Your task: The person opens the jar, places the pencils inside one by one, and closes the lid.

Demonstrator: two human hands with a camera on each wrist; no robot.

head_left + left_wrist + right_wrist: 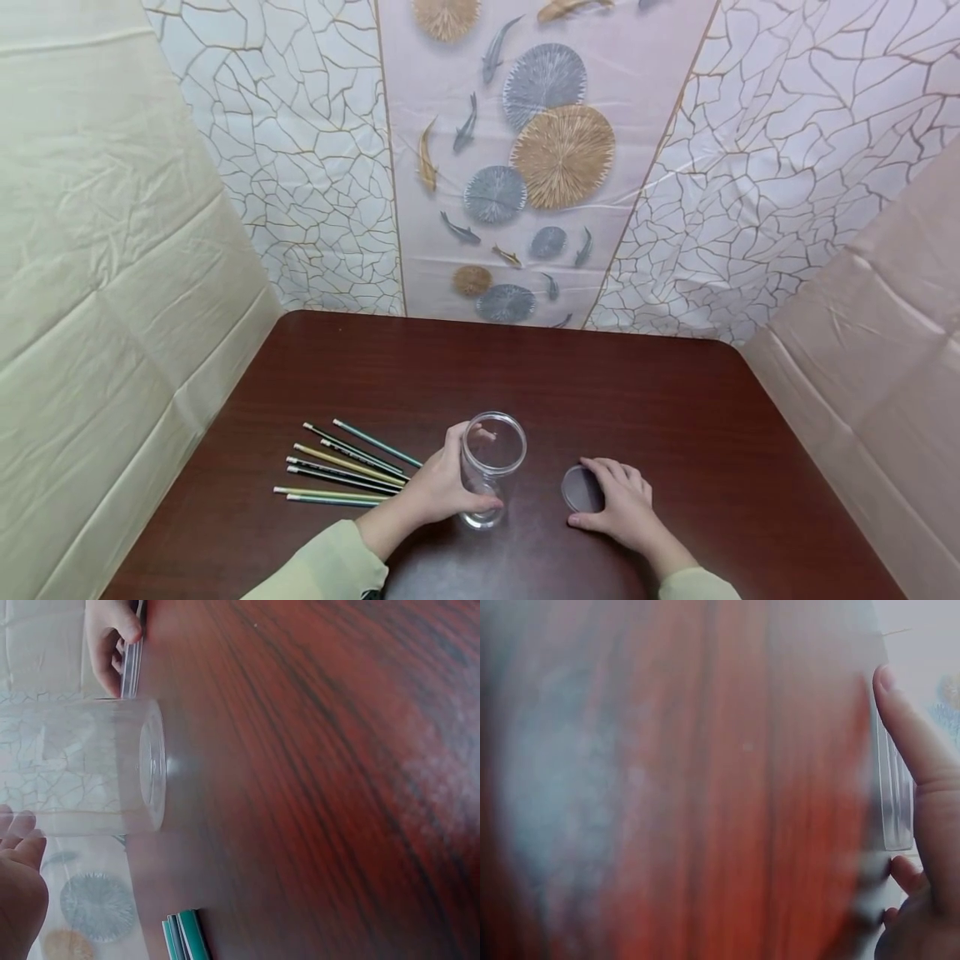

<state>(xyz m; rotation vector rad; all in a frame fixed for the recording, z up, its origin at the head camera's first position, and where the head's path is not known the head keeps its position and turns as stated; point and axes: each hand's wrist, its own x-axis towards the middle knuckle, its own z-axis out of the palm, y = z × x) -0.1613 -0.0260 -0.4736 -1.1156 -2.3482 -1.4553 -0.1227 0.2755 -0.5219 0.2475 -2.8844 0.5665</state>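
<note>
Just right of the pencils, my left hand (438,485) grips a clear jar (491,468), thumb in front and fingers behind. The jar stands upright on the table, its round mouth uncovered. In the left wrist view the jar's base (152,769) meets the tabletop. To the right, my right hand (624,508) holds a clear round lid (579,490) by its rim between thumb and fingers. Seen edge-on in the right wrist view, the lid (894,787) lies flat at table level; whether it touches the wood I cannot tell. The jar and lid are apart.
Several pencils (337,462) in green, black and yellow lie fanned out left of the jar, their near ends partly behind my left arm. The dark red-brown table (637,392) has a patterned cloth (495,250) behind it and pale cloth walls (97,292) at its sides.
</note>
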